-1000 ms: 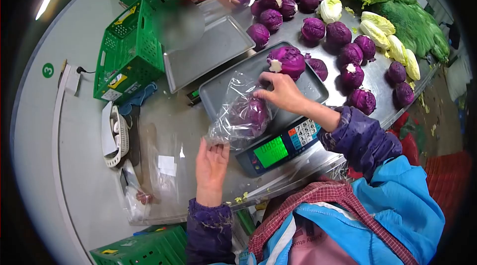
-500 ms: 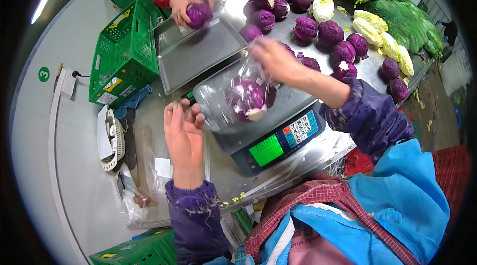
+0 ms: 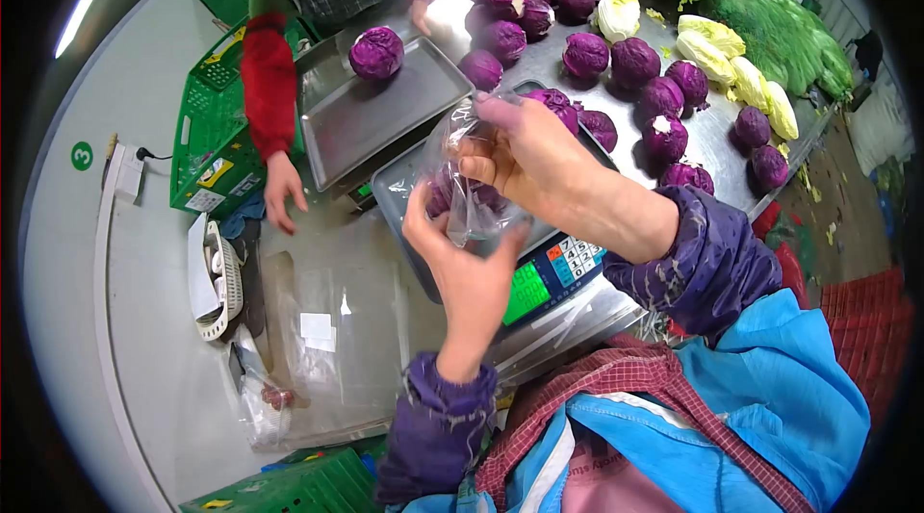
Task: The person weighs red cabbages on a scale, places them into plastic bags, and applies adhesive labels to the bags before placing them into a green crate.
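Observation:
A purple cabbage in a clear plastic bag (image 3: 472, 224) is over the scale's tray (image 3: 393, 188), mostly hidden by my hands. My left hand (image 3: 462, 258) curves round the near left side of the bagged cabbage, fingers spread around it. Above it, my right hand (image 3: 534, 152) has its fingers closed on the gathered plastic of the bag. The scale's green display (image 3: 526, 293) and keypad (image 3: 576, 258) show below my right wrist. Another purple cabbage (image 3: 553, 109) lies just behind my right hand.
Across the table, a co-worker's red sleeve (image 3: 266, 85) and hand reach down beside a second tray (image 3: 356, 133) bearing a purple cabbage (image 3: 376, 53). Purple cabbages and yellow-white cabbages (image 3: 707, 59) lie at the back and right. Green crates (image 3: 207, 118) and a white basket (image 3: 229, 272) stand left.
My left hand has moved right and up onto the bagged cabbage. My right hand has lowered slightly and turned. The co-worker has let go of a cabbage on the second tray.

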{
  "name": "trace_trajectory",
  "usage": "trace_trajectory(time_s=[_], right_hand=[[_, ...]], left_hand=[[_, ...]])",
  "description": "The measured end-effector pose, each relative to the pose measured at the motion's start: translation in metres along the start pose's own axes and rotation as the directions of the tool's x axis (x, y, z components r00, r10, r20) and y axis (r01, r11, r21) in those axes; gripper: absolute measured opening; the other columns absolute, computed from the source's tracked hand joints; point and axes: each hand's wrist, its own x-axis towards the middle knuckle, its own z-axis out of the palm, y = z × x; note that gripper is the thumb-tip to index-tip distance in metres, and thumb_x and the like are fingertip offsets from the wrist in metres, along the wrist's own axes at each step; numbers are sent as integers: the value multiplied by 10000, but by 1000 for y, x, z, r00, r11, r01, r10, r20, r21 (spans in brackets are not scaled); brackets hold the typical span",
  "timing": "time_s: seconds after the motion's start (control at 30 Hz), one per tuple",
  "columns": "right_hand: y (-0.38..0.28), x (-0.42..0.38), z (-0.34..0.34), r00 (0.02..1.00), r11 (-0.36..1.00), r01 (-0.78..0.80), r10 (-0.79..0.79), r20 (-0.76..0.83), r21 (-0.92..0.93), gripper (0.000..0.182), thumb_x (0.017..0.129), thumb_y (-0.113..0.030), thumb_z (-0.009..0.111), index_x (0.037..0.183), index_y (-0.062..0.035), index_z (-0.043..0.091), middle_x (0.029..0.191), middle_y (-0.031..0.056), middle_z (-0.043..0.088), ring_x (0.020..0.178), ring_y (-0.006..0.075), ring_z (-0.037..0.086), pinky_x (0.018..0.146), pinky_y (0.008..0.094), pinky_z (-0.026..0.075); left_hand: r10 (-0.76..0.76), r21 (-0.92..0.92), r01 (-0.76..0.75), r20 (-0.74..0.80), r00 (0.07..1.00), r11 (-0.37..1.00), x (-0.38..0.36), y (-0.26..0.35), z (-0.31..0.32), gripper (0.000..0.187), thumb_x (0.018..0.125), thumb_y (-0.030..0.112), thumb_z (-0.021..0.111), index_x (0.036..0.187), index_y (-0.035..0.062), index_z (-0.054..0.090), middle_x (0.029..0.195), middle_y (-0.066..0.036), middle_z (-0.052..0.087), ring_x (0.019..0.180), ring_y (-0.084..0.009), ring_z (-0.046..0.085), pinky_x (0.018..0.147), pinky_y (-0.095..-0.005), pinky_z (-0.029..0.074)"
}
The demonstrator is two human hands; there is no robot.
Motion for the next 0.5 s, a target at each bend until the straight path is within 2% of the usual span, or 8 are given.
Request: trace_trajectory(time_s=[0.03, 0.07, 0.13, 0.27, 0.37, 0.4, 0.47, 0.5], right_hand=[[2, 1, 0, 999, 1000, -16, 17, -44, 21, 174, 910, -131, 449, 942, 35, 406, 763, 134, 540, 609, 224, 576, 534, 306, 516], [1, 2, 0, 996, 999, -27, 31, -87, 45, 167, 911, -131, 450, 943, 28, 412, 763, 130, 540, 615, 220, 577, 538, 303, 516], [2, 5, -8, 995, 1000, 10, -9, -102, 13, 147, 911, -129, 453, 944, 11, 426, 807, 122, 540, 662, 201, 580, 537, 295, 514], [6, 12, -40, 996, 993, 89, -90, -13, -81, 123, 907, -101, 441, 955, 12, 439, 929, 107, 527, 768, 180, 581, 564, 298, 517], [14, 11, -65, 881, 492, 473, -277, 383, -731, 276, 866, -140, 506, 1105, -8, 467, 955, 141, 573, 735, 254, 605, 621, 337, 497], [11, 10, -68, 879, 491, 477, -278, 388, -729, 276, 866, -140, 506, 1105, -8, 467, 955, 141, 573, 735, 254, 605, 621, 337, 497], [5, 4, -69, 931, 101, 363, -89, 355, -926, 319, 838, -186, 547, 1115, -37, 494, 855, 182, 597, 727, 344, 595, 640, 400, 479], [-1, -6, -63, 888, 31, 435, -179, 423, -900, 309, 823, -215, 570, 1055, -21, 508, 778, 203, 590, 762, 388, 568, 671, 451, 461]], left_hand=[[257, 285, -241, -22, 966, 928, 10, -8, -5, 469, 769, 64, 659, 1174, 18, 425, 1022, -84, 454, 861, -155, 499, 650, -236, 442], [270, 288, -251, -28, 962, 924, 18, -17, -13, 469, 769, 64, 659, 1174, 18, 425, 1022, -84, 454, 861, -155, 499, 650, -236, 442], [6, 52, -11, 96, 995, 999, 30, -32, -30, 223, 803, 36, 618, 1013, -4, 555, 855, -43, 503, 704, -103, 482, 595, -210, 399], [26, -26, -22, 139, 990, 999, 33, -36, -42, 73, 824, 36, 594, 879, -9, 611, 724, -12, 497, 607, -74, 440, 570, -200, 371], [37, 160, -58, 131, 991, 985, 27, -18, -44, 107, 816, 51, 612, 907, -5, 606, 738, -19, 507, 641, -84, 459, 581, -213, 377], [61, 149, -81, 138, 989, 986, 22, -17, -40, 107, 814, 49, 608, 905, -5, 605, 746, -40, 520, 665, -123, 494, 603, -239, 400], [147, 167, -175, 168, 975, 970, 11, -18, -31, 115, 811, 46, 617, 917, 1, 605, 745, 11, 507, 635, -61, 434, 562, -196, 352], [117, 194, -147, 156, 981, 970, 4, -15, -27, 120, 811, 54, 620, 918, 2, 606, 753, -6, 517, 645, -76, 449, 569, -209, 365]])
